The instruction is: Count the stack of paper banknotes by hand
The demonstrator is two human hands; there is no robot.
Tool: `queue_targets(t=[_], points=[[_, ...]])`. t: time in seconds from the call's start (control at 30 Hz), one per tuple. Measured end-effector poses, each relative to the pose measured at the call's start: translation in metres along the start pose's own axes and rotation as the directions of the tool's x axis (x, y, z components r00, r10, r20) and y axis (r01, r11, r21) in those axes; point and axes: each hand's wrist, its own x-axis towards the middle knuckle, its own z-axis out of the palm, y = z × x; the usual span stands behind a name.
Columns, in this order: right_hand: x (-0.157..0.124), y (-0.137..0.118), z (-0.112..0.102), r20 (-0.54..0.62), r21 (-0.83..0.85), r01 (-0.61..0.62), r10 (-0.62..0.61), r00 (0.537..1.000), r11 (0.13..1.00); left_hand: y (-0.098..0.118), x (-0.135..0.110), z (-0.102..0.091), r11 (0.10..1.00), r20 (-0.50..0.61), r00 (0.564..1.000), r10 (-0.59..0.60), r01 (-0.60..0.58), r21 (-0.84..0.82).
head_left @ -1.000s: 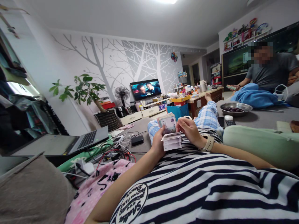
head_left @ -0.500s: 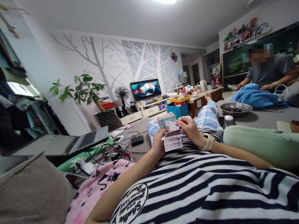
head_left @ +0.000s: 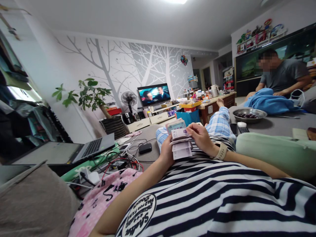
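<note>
I lie back in a striped shirt and hold a stack of banknotes [head_left: 179, 138] above my belly. My left hand [head_left: 166, 152] grips the stack from below, fingers closed around its folded lower part. My right hand [head_left: 200, 135], with a pale watch on its wrist, pinches the top note's right edge between thumb and fingers. Pinkish notes are folded down toward me; a greenish note stands upright behind them.
An open laptop [head_left: 74, 152] sits at my left beside tangled cables [head_left: 118, 162] and a small black box [head_left: 145, 148]. A metal bowl [head_left: 249, 115] and remotes lie on the grey surface at right. Another person [head_left: 283, 75] sits at far right. A TV [head_left: 153, 94] plays ahead.
My right hand has peeled another note forward and down over the stack. The folded pile near me has grown thicker. The person at right has lowered a hand.
</note>
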Motion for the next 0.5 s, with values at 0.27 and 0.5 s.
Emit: queue_targets(t=[0.27,0.5], points=[[-0.0003,0.0019,0.0001,0.012,0.036,-0.009,0.009,1.000,0.999,0.0007,-0.0005,-0.0004,0.999,-0.080,0.996,0.039,-0.038,0.018],[-0.0008,0.0005,0.0000,0.024,0.051,-0.017,0.016,1.000,0.999,0.0017,-0.0009,0.0020,0.999,-0.013,1.000,0.024,-0.024,-0.022]])
